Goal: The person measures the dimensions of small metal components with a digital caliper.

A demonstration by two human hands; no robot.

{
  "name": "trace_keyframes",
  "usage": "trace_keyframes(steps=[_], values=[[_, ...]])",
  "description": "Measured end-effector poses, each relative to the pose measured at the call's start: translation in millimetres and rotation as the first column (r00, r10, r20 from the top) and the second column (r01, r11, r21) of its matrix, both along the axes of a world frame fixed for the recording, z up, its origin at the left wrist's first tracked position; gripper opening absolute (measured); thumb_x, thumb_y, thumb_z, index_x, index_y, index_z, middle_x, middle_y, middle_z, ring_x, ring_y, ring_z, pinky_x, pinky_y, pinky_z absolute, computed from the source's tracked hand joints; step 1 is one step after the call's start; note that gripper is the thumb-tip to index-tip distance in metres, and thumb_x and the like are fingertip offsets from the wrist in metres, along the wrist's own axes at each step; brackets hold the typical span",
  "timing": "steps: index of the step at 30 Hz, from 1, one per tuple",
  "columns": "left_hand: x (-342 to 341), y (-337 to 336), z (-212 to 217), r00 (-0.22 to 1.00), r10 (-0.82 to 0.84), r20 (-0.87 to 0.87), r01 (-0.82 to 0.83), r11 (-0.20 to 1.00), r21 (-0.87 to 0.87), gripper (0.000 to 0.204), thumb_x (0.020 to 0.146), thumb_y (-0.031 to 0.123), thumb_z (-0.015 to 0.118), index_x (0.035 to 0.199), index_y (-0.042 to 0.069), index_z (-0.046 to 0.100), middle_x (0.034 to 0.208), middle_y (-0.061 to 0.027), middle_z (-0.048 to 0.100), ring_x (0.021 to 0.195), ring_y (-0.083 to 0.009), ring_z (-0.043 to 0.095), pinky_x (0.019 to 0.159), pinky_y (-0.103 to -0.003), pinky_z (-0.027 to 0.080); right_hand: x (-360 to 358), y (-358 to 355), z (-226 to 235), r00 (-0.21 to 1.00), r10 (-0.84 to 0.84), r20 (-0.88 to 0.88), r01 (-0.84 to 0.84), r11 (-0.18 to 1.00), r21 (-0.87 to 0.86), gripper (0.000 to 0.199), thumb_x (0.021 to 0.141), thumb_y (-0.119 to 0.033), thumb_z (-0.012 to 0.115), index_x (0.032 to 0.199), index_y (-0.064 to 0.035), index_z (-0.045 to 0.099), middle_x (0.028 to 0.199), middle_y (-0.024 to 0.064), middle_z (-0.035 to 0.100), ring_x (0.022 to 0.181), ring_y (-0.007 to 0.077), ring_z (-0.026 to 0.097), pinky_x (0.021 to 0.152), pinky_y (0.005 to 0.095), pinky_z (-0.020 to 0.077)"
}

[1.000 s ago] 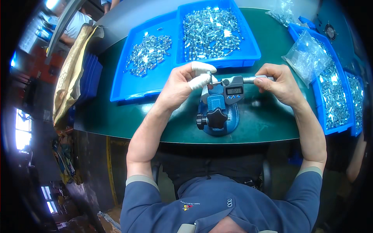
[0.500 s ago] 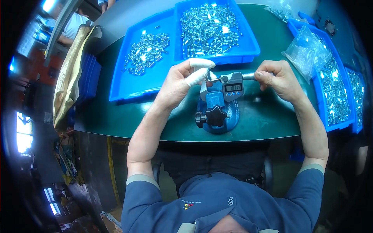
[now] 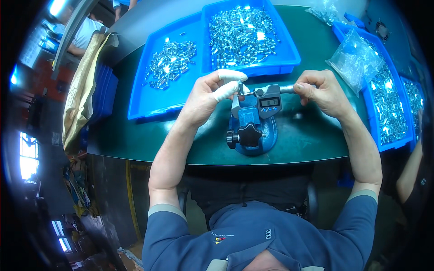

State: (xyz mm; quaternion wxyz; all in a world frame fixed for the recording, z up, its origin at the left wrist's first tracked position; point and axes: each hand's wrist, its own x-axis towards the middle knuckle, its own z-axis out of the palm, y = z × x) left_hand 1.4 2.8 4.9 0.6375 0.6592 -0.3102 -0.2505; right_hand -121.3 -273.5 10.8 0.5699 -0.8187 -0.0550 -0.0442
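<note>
A digital micrometer [image 3: 270,102] with a small screen sits clamped in a blue stand [image 3: 253,140] with a black star-shaped knob. My left hand [image 3: 209,95], with white covers on thumb and forefinger, pinches a small shiny metal piece [image 3: 241,88] at the micrometer's jaws. The fingertips partly hide that piece, so I cannot tell whether both jaws touch it. On the other side, my right hand [image 3: 320,91] grips the micrometer's thimble [image 3: 287,89] between thumb and fingers.
Beyond my hands, two blue trays [image 3: 296,61] [image 3: 135,106] hold many small metal pieces. More blue trays [image 3: 389,147] and a clear plastic bag [image 3: 355,61] are at the right. Stacked blue bins [image 3: 105,88] and brown paper [image 3: 81,90] stand left. Another person's arm [image 3: 410,174] shows at far right.
My left hand has shifted slightly left, and the metal piece shows more between its fingertips. My right hand stays on the thimble. Another person's arm has come in at the far right.
</note>
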Motion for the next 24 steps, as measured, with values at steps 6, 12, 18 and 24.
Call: trace_keyframes(steps=[6,12,18,24], values=[[-1,-2,5,0.999,-0.009,-0.047,0.009,1.0,0.014,0.025,0.091,0.016,0.067,0.114,0.004,0.066,0.093,-0.0075,0.07,0.082,-0.0122,0.065,0.077,-0.027,0.052,1,-1,2,1.0,0.002,-0.004,-0.002,1.0,-0.004,0.03,0.091,-0.029,0.066,0.08,-0.0005,0.067,0.064,0.0026,0.062,0.059,0.009,0.061,0.055,0.0224,0.044],[-3,-1,8,0.999,-0.008,-0.035,0.009,1.0,0.008,0.023,0.091,0.013,0.066,0.112,0.004,0.067,0.093,-0.0077,0.07,0.082,-0.0128,0.066,0.074,-0.027,0.053,0,0,5,1.0,0.006,-0.005,-0.006,1.0,0.003,0.028,0.09,-0.027,0.067,0.081,-0.0005,0.067,0.064,0.0027,0.063,0.06,0.009,0.061,0.056,0.0228,0.0438],[-3,-3,8,0.999,0.036,-0.005,-0.037,0.999,-0.021,0.02,0.091,0.009,0.065,0.11,0.003,0.066,0.093,-0.0095,0.071,0.082,-0.0148,0.067,0.075,-0.027,0.053,-4,-1,8,1.0,-0.012,-0.004,0.012,1.0,-0.001,0.027,0.085,-0.026,0.073,0.083,-0.0001,0.068,0.068,0.0029,0.065,0.064,0.0082,0.059,0.058,0.0232,0.0427],[52,31,12,0.697,0.556,0.453,-0.539,0.823,-0.18,0.028,0.09,0.007,0.068,0.117,0.0,0.064,0.101,-0.0121,0.07,0.094,-0.0183,0.067,0.085,-0.03,0.053,-4,2,11,1.0,-0.009,0.002,0.009,1.0,0.014,0.024,0.085,-0.024,0.074,0.084,-0.0007,0.07,0.067,0.0011,0.064,0.063,0.0055,0.056,0.056,0.0228,0.0416]])
